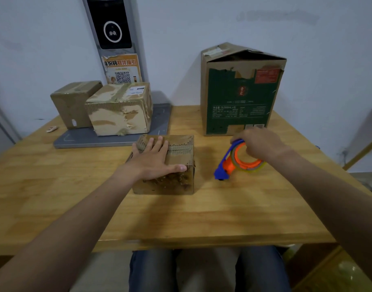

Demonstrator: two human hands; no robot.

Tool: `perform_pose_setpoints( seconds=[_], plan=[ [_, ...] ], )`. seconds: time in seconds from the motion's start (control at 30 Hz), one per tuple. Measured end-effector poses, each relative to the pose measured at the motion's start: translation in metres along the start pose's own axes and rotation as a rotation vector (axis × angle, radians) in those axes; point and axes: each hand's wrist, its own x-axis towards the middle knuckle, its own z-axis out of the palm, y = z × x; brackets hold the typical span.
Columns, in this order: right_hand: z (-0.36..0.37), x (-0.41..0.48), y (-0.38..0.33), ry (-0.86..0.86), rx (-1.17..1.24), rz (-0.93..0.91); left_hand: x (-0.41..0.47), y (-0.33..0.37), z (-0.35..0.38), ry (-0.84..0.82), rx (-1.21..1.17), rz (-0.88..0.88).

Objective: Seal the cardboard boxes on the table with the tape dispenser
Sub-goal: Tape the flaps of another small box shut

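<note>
A pale wall (202, 28) runs behind a wooden table (54, 197), and the person sits at the table's near edge with their knees (153, 270) showing below it. A tall box (242, 91) with green print stands at the back right against the wall, its top flaps raised in a peak. At the back left a grey slab (79, 140) lies on the table, with a post rising from its rear. The post carries a dark screen (111, 22) and, below it, a notice (122, 68) with a QR code. Two boxes stand side by side on the slab. The taped box (119, 108) is nearer the middle and the plain box (73, 102) is to its left, and the two are touching or nearly so. A small pale object (52, 129) lies on the table left of the slab; I cannot tell what it is.

The small box (176, 165) sits at the table's centre, just in front of the slab, its cardboard torn and ragged. The left hand (153, 159) lies flat on its top, fingers straight and spread, thumb along the front edge. The dispenser (237, 161), orange and blue with a roll of clear tape, is just right of the small box, its blue nose down on the wood. The right hand (258, 144) reaches over it from the right, fingers curled round the top of the roll, gripping it.
</note>
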Motion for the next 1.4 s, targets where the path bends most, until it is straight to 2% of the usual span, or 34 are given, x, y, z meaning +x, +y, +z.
perform_pose_setpoints(
  seconds=[0.13, 0.2, 0.27, 0.37, 0.43, 0.53, 0.63, 0.7, 0.87, 1.03, 1.2, 1.33, 1.4],
  plan=[
    [0.022, -0.004, 0.028, -0.155, 0.481, 0.304, 0.000, 0.001, 0.001, 0.013, 0.010, -0.002],
    [0.034, -0.003, 0.039, -0.244, 0.551, 0.450, -0.001, 0.002, 0.001, 0.014, 0.009, -0.005],
    [0.047, -0.004, 0.043, -0.329, 0.518, 0.504, -0.001, 0.003, 0.001, 0.018, 0.006, -0.008],
    [0.055, -0.005, 0.040, -0.344, 0.415, 0.465, -0.003, 0.009, 0.000, 0.027, -0.004, -0.029],
    [0.050, -0.003, 0.032, -0.328, 0.263, 0.421, -0.005, 0.015, -0.002, 0.018, -0.022, -0.042],
    [0.030, 0.003, 0.008, -0.183, 0.124, 0.305, -0.009, 0.020, -0.011, -0.044, -0.108, -0.038],
    [0.015, 0.006, -0.027, -0.048, 0.309, 0.202, -0.015, 0.010, -0.022, -0.030, -0.194, 0.003],
    [0.009, 0.006, -0.055, -0.065, 0.434, 0.166, -0.015, -0.008, -0.022, 0.036, -0.266, 0.000],
    [0.010, 0.012, -0.105, -0.179, 0.594, 0.122, -0.009, -0.038, -0.015, 0.125, -0.577, -0.148],
    [0.020, 0.029, -0.137, -0.275, 0.776, 0.187, 0.007, -0.035, -0.008, 0.155, -0.896, -0.324],
    [0.034, 0.033, -0.148, -0.206, 0.873, 0.262, 0.010, -0.025, -0.003, 0.217, -0.975, -0.330],
    [0.033, 0.033, -0.139, -0.271, 0.949, 0.248, 0.006, -0.033, 0.001, 0.133, -1.127, -0.381],
    [0.032, 0.034, -0.137, -0.302, 0.984, 0.298, 0.004, -0.036, 0.001, 0.111, -1.219, -0.409]
  ],
)
